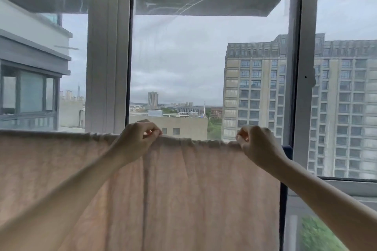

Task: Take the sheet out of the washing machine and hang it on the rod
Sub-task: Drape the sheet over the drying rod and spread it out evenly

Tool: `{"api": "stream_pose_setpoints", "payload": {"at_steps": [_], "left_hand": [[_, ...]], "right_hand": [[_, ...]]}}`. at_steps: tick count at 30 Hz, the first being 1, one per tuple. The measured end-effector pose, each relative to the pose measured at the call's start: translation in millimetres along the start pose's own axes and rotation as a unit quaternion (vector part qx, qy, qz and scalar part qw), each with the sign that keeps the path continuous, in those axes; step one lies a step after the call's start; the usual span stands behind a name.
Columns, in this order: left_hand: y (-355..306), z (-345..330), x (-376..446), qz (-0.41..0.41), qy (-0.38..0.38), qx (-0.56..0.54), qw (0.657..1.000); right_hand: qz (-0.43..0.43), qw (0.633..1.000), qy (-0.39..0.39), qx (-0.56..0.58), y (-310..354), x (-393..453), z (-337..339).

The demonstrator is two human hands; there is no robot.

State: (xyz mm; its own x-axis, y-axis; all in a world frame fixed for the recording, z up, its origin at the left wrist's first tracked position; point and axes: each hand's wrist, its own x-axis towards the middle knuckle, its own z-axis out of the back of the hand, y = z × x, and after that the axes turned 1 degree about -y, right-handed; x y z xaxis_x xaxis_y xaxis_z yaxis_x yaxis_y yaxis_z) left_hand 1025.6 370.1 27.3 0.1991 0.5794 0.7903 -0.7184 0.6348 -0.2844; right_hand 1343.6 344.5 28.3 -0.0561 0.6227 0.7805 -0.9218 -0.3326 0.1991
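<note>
Window [214, 57] w/ buildings behind. Sheet [173, 189] hangs across lower frame; left hand [135, 140] & right hand [258, 144] fingers curled, pinching its bunched top edge at centre.

Ahead of us stands a window [310, 87] with grey frames, its middle pane the widest. Through the glass we see a tall block [255, 91] at right, a grey building [30, 79] at left, low roofs [169, 126] between them, and an overcast sky [177, 63].
</note>
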Motion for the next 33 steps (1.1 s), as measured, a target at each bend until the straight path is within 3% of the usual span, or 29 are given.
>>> {"api": "stream_pose_setpoints", "payload": {"at_steps": [8,12,18,23,26,30,33], "left_hand": [[51,47,-22,0.024,0.045,0.024,0.998],[78,66,-23,-0.003,0.074,0.009,0.997],[102,65,-21,-0.066,0.009,-0.036,0.997],[91,51,-14,-0.051,-0.060,-0.052,0.996],[72,41,-10,-0.033,-0.064,-0.077,0.994],[47,36,1,-0.013,-0.072,-0.081,0.994],[34,30,2,-0.022,-0.055,-0.089,0.994]], "right_hand": [[0.066,0.997,0.037,0.029,84,-2,-28],[0.100,0.993,0.034,0.044,128,1,-52],[0.026,0.996,-0.005,0.082,160,8,-78],[-0.017,0.996,-0.030,0.084,169,3,-75],[-0.031,0.998,-0.021,0.044,165,7,-65],[-0.070,0.994,-0.079,0.004,142,14,-42],[-0.084,0.995,-0.024,-0.043,124,11,-33]]}}
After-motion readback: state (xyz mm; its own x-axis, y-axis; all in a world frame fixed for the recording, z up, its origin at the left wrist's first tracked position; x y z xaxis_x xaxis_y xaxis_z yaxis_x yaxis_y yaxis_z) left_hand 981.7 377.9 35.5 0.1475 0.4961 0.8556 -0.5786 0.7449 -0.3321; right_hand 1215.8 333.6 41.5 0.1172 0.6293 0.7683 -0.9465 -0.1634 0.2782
